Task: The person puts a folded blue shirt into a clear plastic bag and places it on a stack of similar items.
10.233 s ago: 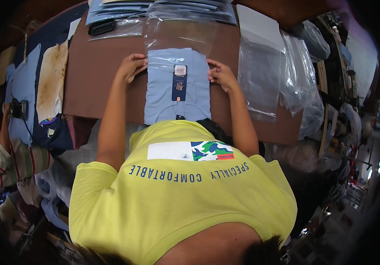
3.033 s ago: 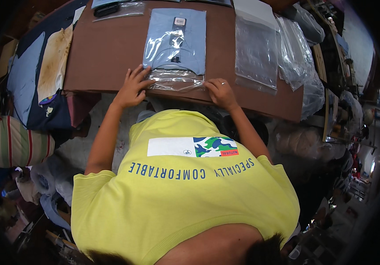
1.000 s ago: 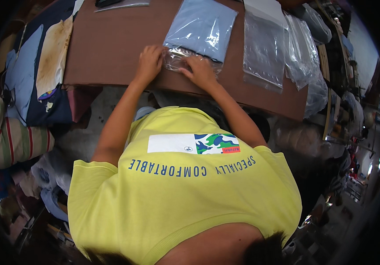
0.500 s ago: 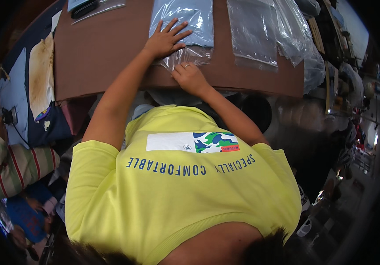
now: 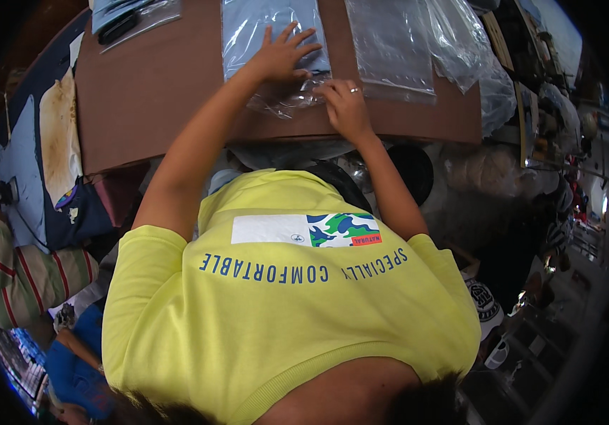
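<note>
A clear plastic bag [image 5: 279, 105] lies on the brown table with a folded light blue garment [image 5: 240, 35] inside it. My left hand [image 5: 281, 58] rests flat on the bag over the garment's near end, fingers spread. Beside it, at the right end of the bag's crumpled near flap, my right hand [image 5: 349, 110] is closed, with thumb and fingertips pinched on the plastic. A ring shows on one of its fingers. The far end of the bag runs out of view.
Flat clear bags [image 5: 393, 53] lie to the right, beside a loose heap of plastic [image 5: 464, 42]. A bagged light blue item with a black piece [image 5: 116, 27] sits far left. Further left are a scorched pad [image 5: 60, 131], light blue cloth [image 5: 24, 163] and another person's striped sleeve [image 5: 35, 276].
My right hand has slid to the right along the bag's near flap. My left hand stays spread on the bag, now slightly further right on it. The whole view has shifted a little.
</note>
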{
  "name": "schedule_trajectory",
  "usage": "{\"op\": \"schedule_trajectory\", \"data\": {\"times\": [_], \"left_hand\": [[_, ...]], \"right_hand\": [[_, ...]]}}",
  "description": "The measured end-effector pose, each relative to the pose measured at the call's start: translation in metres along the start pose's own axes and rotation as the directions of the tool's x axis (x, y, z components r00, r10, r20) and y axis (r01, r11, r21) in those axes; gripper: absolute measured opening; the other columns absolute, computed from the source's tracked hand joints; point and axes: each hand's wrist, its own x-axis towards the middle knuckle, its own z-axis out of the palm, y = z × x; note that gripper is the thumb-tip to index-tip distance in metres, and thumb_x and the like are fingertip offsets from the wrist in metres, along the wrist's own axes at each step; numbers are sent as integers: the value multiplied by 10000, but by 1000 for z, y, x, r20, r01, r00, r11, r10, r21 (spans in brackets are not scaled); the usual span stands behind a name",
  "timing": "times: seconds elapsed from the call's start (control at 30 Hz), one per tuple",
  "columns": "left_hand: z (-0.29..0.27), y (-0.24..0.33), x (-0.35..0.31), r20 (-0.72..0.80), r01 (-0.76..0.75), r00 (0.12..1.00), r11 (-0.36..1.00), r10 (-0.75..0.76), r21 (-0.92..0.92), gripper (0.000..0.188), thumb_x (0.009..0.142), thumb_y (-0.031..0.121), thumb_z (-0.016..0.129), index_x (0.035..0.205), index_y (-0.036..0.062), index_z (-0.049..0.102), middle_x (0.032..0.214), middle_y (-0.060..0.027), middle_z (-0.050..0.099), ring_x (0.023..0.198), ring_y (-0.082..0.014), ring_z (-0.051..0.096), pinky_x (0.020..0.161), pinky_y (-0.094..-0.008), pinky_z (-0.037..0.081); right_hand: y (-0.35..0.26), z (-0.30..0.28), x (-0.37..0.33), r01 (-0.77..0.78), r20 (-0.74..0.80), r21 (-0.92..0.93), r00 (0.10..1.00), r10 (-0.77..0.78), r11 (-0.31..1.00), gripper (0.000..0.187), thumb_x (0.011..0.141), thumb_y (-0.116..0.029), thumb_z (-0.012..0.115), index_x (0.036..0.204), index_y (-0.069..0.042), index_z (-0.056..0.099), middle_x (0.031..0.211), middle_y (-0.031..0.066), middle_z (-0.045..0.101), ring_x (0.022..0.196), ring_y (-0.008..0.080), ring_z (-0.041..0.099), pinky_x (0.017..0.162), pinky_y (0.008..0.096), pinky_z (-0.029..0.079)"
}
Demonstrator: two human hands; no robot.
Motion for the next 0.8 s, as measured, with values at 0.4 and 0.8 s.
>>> {"op": "schedule_trajectory", "data": {"times": [0.4,0.8], "left_hand": [[45,9,7,-229,-41,970,986,78,162,490,932,495,334,1403,363,295,1503,43,203,1390,-264,158,1072,-598,133],[44,11,9,-209,-5,977,985,41,173,525,918,543,319,1411,369,270,1510,32,182,1397,-255,131,1089,-584,98]], "right_hand": [[25,25,2,181,-89,-200,975,-202,963,97,725,-115,610,814,-104,649,929,10,595,991,207,543,861,388,397],[1,-3,-47,238,-3,-97,971,-239,966,167,720,-88,591,877,-82,649,799,29,611,778,181,583,794,353,428]]}}
